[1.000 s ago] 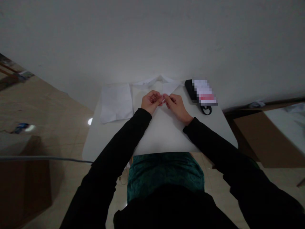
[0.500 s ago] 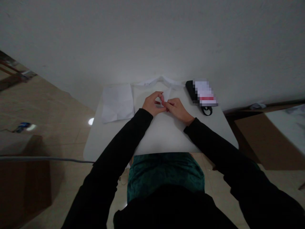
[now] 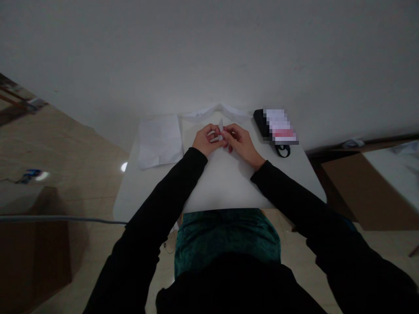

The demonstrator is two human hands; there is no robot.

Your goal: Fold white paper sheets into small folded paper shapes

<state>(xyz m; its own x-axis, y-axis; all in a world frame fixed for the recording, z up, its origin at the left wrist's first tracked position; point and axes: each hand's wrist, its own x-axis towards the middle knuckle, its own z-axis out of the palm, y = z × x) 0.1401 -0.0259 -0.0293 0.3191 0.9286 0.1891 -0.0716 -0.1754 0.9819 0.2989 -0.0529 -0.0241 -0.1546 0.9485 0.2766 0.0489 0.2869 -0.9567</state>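
Note:
Between my hands, above the middle of the white table (image 3: 225,187), a small folded piece of white paper (image 3: 221,125) stands nearly edge-on. My left hand (image 3: 208,138) pinches it from the left, thumb and fingers curved round a gap. From the right, the thumb and fingers of my right hand (image 3: 240,141) close on the same paper. My fingers hide its lower part. To the left of my hands lies a flat, creased white sheet of paper (image 3: 159,141). Behind them, a folded white paper strip (image 3: 219,107) rests along the table's back edge.
A black case (image 3: 261,123) with a blurred-out white and red item on it lies at the table's right, its black loop (image 3: 283,151) hanging toward me. The wall (image 3: 209,52) rises behind the table. Cardboard boxes (image 3: 363,192) stand to the right, and a grey cable (image 3: 65,219) runs at left.
The folded paper has turned from a slanted, flatter view to upright and edge-on. My right fingers have lifted and spread a little along it, and my left fingers have shifted.

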